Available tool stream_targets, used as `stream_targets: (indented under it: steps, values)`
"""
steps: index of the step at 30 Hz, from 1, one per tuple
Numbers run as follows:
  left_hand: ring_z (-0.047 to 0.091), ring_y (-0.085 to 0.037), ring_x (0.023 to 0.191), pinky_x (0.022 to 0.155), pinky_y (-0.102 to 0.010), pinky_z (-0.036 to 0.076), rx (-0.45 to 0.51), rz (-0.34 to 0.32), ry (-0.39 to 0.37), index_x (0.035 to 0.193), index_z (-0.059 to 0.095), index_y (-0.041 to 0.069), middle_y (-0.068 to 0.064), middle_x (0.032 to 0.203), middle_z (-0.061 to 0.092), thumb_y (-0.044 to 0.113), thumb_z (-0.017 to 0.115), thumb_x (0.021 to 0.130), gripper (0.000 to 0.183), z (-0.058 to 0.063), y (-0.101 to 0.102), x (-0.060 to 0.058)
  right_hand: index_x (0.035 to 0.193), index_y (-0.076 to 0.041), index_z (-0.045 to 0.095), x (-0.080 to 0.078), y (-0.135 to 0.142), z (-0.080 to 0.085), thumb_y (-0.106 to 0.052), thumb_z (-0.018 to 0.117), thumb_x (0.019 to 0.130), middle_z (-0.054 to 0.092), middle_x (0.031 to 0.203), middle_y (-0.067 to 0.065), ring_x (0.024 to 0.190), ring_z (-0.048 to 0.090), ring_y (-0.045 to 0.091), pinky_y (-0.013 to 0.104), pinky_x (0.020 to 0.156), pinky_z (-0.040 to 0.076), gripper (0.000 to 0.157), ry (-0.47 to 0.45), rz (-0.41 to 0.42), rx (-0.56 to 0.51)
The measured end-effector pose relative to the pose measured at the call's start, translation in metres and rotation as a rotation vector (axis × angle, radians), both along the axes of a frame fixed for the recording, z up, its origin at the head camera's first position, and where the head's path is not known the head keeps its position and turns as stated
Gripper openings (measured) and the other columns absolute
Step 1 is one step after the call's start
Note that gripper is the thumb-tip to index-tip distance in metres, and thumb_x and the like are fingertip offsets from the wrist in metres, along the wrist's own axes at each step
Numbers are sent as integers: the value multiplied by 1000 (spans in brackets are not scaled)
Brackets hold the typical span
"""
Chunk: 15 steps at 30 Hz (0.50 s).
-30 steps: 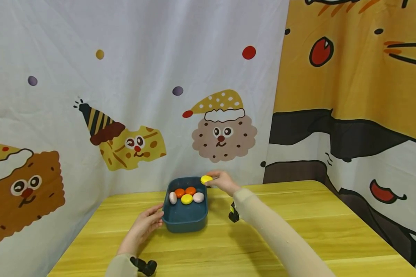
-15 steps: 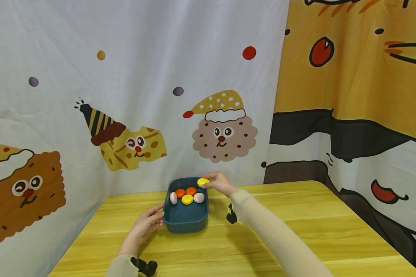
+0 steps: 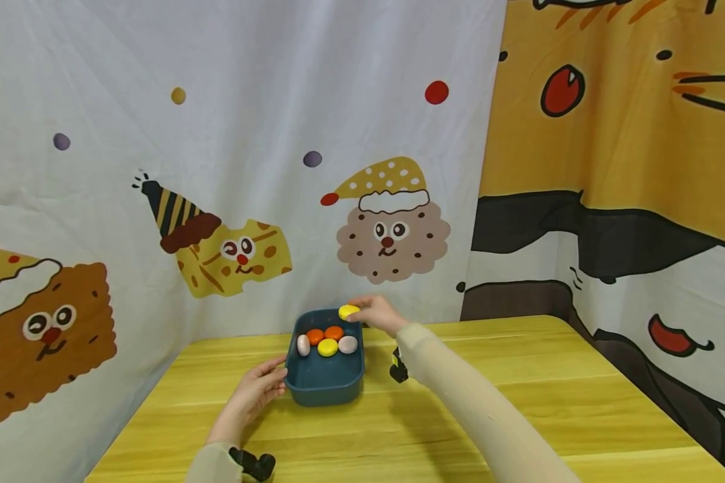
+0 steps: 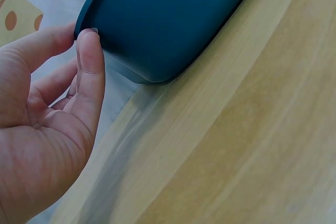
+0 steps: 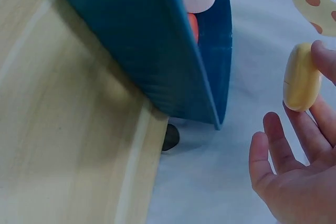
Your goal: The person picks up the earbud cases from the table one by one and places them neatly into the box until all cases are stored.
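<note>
A dark blue rectangular box (image 3: 328, 397) stands near the table's far edge. Two orange ovals (image 3: 315, 337), two pale pink ovals (image 3: 348, 345) and a yellow oval (image 3: 327, 347) lie inside, smooth and pebble-like. My right hand (image 3: 379, 314) pinches another yellow oval (image 5: 302, 77) between thumb and fingers, over the box's far right corner in the head view; the ring and little fingers are spread away. My left hand (image 3: 257, 389) holds the box's left rim, thumb (image 4: 91, 56) against the outer wall and index finger at the edge.
The yellow wood-grain table (image 3: 435, 429) ends at a white cloth backdrop (image 3: 242, 80) printed with cartoon snacks. An orange and black printed cloth (image 3: 538, 147) hangs at the right. Black camera mounts (image 3: 252, 464) sit on both wrists.
My right hand has carried the yellow oval leftward, from beside the box's far right corner to over it. The left hand keeps its place on the rim.
</note>
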<state>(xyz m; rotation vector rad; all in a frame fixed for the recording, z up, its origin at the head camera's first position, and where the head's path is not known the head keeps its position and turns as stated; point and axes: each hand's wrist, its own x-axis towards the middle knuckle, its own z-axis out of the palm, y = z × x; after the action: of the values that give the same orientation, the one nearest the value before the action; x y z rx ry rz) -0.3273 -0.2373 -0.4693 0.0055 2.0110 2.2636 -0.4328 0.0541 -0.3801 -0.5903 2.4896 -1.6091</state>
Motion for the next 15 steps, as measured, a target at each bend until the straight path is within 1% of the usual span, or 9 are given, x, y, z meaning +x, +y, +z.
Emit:
stream_targets:
  steps: [3, 10, 15]
  values:
    - [60, -14, 73, 70, -25, 54, -5, 1, 0, 146, 37, -4, -5, 90, 59, 10, 62, 95, 59, 1, 0, 0, 133, -1, 58, 1, -3, 4, -16, 75, 86, 58, 131, 13, 110, 59, 27, 50, 96, 46, 52, -13, 2, -2]
    - [60, -14, 73, 70, -26, 54, -6, 4, 0, 146, 37, -4, -8, 91, 61, 10, 62, 95, 58, 0, -1, 0, 130, -2, 61, 4, -6, 8, -17, 76, 85, 58, 130, 14, 120, 53, 31, 44, 95, 47, 49, 1, -10, 68]
    - [59, -13, 71, 69, -26, 54, 1, 2, 7, 146, 37, -5, -8, 89, 61, 10, 62, 95, 58, -1, -2, -1, 128, 1, 62, 2, -8, 8, -15, 76, 84, 61, 127, 14, 117, 55, 31, 47, 94, 47, 49, -8, 6, 90]
